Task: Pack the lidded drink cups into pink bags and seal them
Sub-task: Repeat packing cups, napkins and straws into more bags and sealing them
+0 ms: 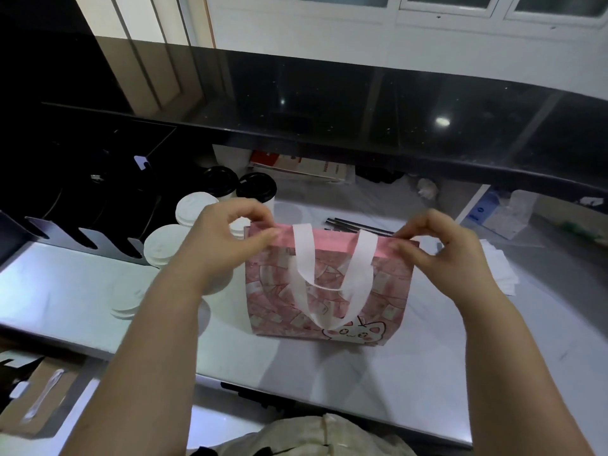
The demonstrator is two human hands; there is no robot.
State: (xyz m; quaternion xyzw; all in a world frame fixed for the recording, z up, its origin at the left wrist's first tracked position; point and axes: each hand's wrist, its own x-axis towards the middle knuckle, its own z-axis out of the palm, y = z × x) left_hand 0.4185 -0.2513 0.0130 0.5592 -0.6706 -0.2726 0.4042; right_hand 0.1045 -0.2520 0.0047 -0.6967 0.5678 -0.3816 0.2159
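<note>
We've got the pink bag (279, 291) standing upright on the steel counter (82, 291), and we're holding it by the top edge at both ends. Our left hand (223, 245) has thumb and forefinger pinched tight on the top-left corner of the folded pink flap, with the other fingers curled in above it. Our right hand (434, 248) has the same pinch on the top-right corner. Between the two sets of fingertips the bag's mouth looks pressed flat and closed, so we honestly can't tell what's inside. The white handle (304, 258) loops down the front face, below and between our fingers, over a cartoon cat print. Just behind and under the left fingers sit the white-lidded cups (164, 245), with two black-lidded cups (255, 185) a bit farther beyond them. Past the gap between our fingers some dark straws (355, 225) lie on the counter, and out beyond the right fingers there's a little stack of white paper sheets (500, 271).
</note>
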